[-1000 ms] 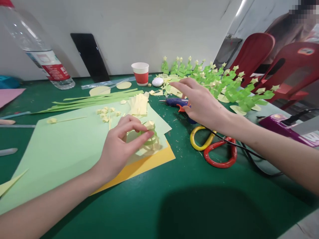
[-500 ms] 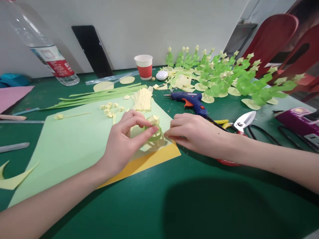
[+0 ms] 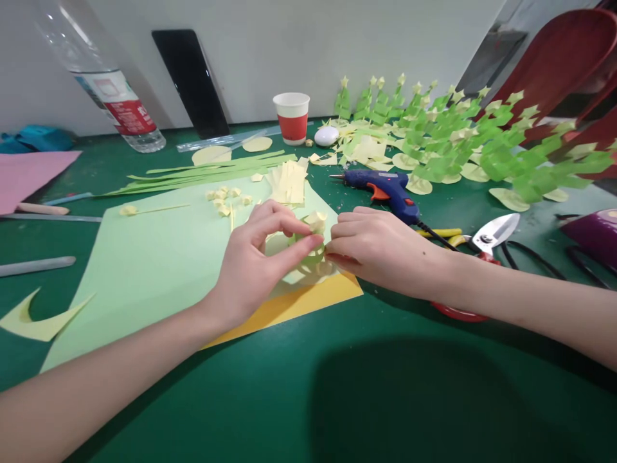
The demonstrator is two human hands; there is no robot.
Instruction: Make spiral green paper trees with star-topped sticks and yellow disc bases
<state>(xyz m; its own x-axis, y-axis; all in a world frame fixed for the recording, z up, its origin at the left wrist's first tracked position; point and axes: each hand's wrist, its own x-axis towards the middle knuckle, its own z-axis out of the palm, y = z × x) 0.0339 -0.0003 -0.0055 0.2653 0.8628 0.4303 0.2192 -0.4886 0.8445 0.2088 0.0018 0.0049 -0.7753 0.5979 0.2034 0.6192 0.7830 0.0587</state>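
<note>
A small paper tree (image 3: 312, 247) of green loops with a pale yellow star on top stands on the light green sheet (image 3: 159, 257). My left hand (image 3: 258, 260) is closed around it, thumb and fingers pinching the loops. From the right, my right hand (image 3: 380, 247) has its fingers curled and its fingertips touch the tree's right side and base. Beneath the green sheet lies a yellow sheet (image 3: 294, 305).
A blue glue gun (image 3: 385, 188) and scissors (image 3: 482, 241) lie right of my hands. Several finished green paper trees (image 3: 457, 138) fill the back right. Behind are green strips (image 3: 202, 173), yellow strips (image 3: 289, 180), a paper cup (image 3: 292, 118), a bottle (image 3: 116, 90), a phone (image 3: 190, 83) and red chairs (image 3: 559, 64).
My right hand came back from over the glue gun and finished trees and now touches the small tree held by my left hand. The view shifted slightly.
</note>
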